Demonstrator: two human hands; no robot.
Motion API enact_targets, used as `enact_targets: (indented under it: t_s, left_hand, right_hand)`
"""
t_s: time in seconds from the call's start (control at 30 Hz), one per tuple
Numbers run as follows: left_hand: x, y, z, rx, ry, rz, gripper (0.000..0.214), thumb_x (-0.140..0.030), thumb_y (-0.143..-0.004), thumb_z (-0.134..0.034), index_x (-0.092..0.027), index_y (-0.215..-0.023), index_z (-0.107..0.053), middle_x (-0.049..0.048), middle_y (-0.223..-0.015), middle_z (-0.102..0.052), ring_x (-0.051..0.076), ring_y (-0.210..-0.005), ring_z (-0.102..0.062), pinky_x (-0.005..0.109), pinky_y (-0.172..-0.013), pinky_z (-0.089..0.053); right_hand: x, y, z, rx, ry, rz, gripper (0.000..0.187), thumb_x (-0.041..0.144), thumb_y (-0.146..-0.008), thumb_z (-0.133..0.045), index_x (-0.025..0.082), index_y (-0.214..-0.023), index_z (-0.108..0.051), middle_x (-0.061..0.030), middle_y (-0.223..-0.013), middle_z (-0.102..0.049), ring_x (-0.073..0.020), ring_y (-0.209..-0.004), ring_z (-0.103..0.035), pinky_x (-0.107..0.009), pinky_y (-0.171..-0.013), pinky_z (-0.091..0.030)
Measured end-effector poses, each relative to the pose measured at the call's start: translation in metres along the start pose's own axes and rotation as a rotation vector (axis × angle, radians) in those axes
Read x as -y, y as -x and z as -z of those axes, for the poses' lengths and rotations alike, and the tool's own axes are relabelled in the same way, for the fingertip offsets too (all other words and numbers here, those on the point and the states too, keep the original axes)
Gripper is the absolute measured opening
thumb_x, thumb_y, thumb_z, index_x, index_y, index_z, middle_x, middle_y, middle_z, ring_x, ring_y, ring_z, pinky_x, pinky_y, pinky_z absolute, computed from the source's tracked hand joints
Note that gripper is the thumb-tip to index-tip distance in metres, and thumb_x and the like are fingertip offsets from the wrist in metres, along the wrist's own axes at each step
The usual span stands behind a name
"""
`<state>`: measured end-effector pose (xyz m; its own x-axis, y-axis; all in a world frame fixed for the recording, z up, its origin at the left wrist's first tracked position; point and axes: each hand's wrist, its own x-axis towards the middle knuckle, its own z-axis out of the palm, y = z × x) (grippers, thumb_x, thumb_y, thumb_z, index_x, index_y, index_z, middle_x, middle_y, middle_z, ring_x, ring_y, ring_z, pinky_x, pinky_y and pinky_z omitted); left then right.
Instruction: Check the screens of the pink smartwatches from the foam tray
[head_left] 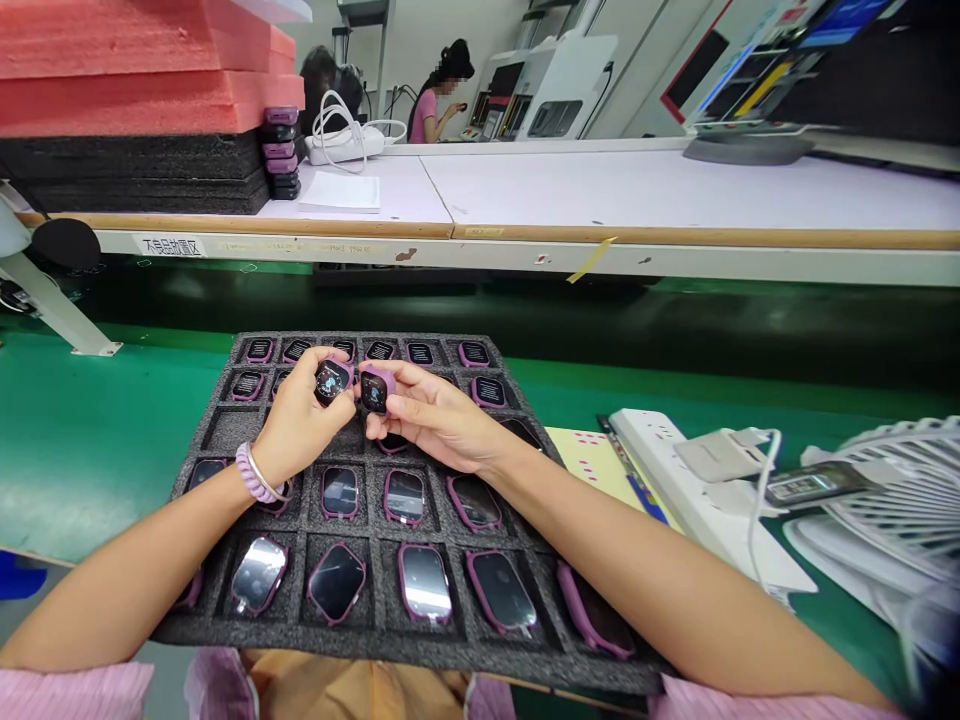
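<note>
A black foam tray [225, 425] lies in front of me on the green belt, its pockets filled with several purple-cased watch bodies. My left hand [296, 425] is closed round one purple watch body [331, 381], screen lit and facing me. My right hand [431, 415] pinches a second purple watch body [374, 390] right beside the first. Both hands hover over the tray's middle rows. A purple band and a thin bangle circle my left wrist [257, 478].
A white power strip [660, 455] with a plug and cable lies right of the tray, next to a white fan grille [892, 500] and a yellow sheet [592, 465]. Pink and black foam sheets [135, 110] stack on the far bench. A person sits at the back.
</note>
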<state>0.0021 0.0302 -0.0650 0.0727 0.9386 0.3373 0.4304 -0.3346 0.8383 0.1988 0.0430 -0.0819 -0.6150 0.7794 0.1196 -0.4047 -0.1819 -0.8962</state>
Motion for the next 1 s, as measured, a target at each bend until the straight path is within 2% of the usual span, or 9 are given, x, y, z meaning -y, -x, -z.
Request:
enact_targets:
  t_s: [0.13, 0.57, 0.77, 1.0]
  left_hand:
    - [0.0011, 0.0000, -0.0011, 0.021, 0.040, -0.001, 0.041, -0.033, -0.078, -0.060, -0.018, -0.116, -0.057, 0.0075, -0.117, -0.067, 0.021, -0.103, -0.065, 0.034, -0.092, -0.052]
    - [0.0015, -0.0012, 0.0005, 0.043, 0.010, -0.028, 0.036, -0.031, -0.078, -0.058, -0.018, -0.112, -0.056, 0.0080, -0.116, -0.067, 0.021, -0.109, -0.064, 0.034, -0.096, -0.051]
    - [0.0015, -0.0016, 0.0011, 0.045, 0.033, -0.043, 0.036, -0.030, -0.079, -0.060, -0.017, -0.113, -0.056, 0.0087, -0.118, -0.067, 0.021, -0.111, -0.064, 0.035, -0.101, -0.050]
    - [-0.0005, -0.0018, 0.0019, 0.061, 0.026, -0.047, 0.036, -0.032, -0.080, -0.060, -0.017, -0.112, -0.056, 0.0091, -0.117, -0.068, 0.022, -0.110, -0.064, 0.035, -0.100, -0.051]
  right_hand:
    - [0.0000, 0.0001, -0.0007, 0.023, -0.019, 0.005, 0.057, 0.039, -0.083, -0.094, 0.023, -0.126, -0.060, 0.0000, -0.102, -0.067, -0.0162, -0.081, -0.071, -0.026, -0.077, -0.056]
    - [0.0014, 0.0008, -0.0010, 0.024, -0.028, 0.024, 0.057, 0.041, -0.082, -0.096, 0.023, -0.124, -0.063, -0.0009, -0.103, -0.068, -0.0168, -0.080, -0.072, -0.027, -0.077, -0.058]
    - [0.0003, -0.0002, 0.0003, 0.061, -0.069, 0.050, 0.050, 0.036, -0.086, -0.094, 0.023, -0.124, -0.064, -0.0007, -0.103, -0.069, -0.0157, -0.080, -0.073, -0.025, -0.077, -0.059]
    - [0.0004, 0.0008, 0.0006, 0.073, -0.062, 0.045, 0.049, 0.036, -0.087, -0.093, 0.024, -0.125, -0.064, 0.0000, -0.103, -0.070, -0.0157, -0.082, -0.074, -0.024, -0.078, -0.059]
